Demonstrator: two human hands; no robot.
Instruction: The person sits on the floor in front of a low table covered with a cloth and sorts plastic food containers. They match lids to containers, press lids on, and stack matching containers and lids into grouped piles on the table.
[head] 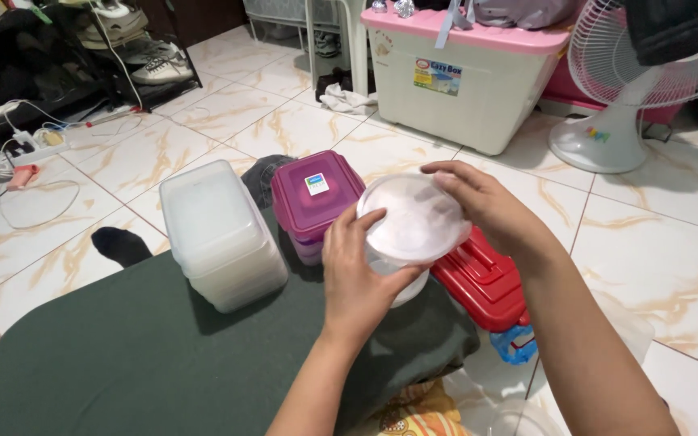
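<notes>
Tiled floor w/ green cloth; left hand & right hand both grip round clear container btwn them, left nearer, right on far rim.

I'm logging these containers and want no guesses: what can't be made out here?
Head view only:
- Round tub: body hidden by its lid and the left hand; contents unseen.
- Red box: partly behind the right hand and forearm.
- Clear stack: frosted walls, inside unclear.
- Purple box: lower part hidden by the tub.
</notes>
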